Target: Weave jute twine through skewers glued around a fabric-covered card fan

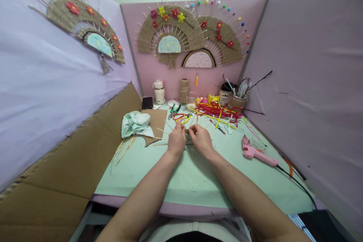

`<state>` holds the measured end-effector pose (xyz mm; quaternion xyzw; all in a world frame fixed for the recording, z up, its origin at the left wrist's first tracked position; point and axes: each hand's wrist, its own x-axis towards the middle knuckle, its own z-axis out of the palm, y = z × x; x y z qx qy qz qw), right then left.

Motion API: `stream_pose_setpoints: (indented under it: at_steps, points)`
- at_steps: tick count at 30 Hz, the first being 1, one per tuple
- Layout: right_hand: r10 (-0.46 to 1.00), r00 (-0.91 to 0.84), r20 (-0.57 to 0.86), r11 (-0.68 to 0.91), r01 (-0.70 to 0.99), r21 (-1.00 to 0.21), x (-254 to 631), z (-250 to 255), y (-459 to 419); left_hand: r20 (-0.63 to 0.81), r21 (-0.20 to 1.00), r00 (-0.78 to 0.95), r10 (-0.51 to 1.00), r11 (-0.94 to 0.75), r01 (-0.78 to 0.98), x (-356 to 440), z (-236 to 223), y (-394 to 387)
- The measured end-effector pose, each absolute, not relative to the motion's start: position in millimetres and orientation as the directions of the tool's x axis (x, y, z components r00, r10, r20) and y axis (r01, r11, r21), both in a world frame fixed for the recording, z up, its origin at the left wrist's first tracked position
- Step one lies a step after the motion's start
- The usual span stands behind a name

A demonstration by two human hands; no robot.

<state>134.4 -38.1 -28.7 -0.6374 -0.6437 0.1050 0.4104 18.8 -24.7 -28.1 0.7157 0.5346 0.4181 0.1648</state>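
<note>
My left hand [177,138] and my right hand [201,138] are close together over the middle of the table, fingertips nearly meeting. Both are closed in a pinch. Thin wooden sticks [163,131] spread outward from beneath them like the ribs of a small fan frame, its dark lower edge showing between my wrists. My left fingers grip this frame. Between the fingertips shows a bit of brown that looks like twine, pinched by my right hand. My fingers hide most of the frame's centre. Just beyond lie pliers with orange and yellow handles [185,118] and green-handled cutters [175,109].
Crumpled patterned cloth [136,124] lies on cardboard [159,121] at left, beside loose sticks [126,149]. Red and yellow pipe cleaners [218,112], a twine spool [184,90] and a white bottle [159,92] stand behind. A pink glue gun [258,154] trails its cord at right.
</note>
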Motion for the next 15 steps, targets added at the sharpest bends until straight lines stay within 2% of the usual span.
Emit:
stream_pose_setpoints:
  at_steps: [5,9,15]
  points:
    - [0.922,0.192,0.336,0.126,0.672,-0.730,137.1,-30.2,-32.7,0.393,0.713,0.080,0.916,-0.359,0.602,19.3,-27.6,-25.4]
    - [0.933,0.148,0.327,0.161,0.641,-0.750,137.4,-31.1,-30.3,0.371,0.719,0.082,0.925,-0.342,0.605,19.3,-26.1,-25.4]
    - [0.938,0.101,0.330,0.164,0.711,-0.684,135.3,-27.1,-33.4,0.293,0.789,0.086,0.952,-0.292,0.541,21.2,-25.4,-23.5]
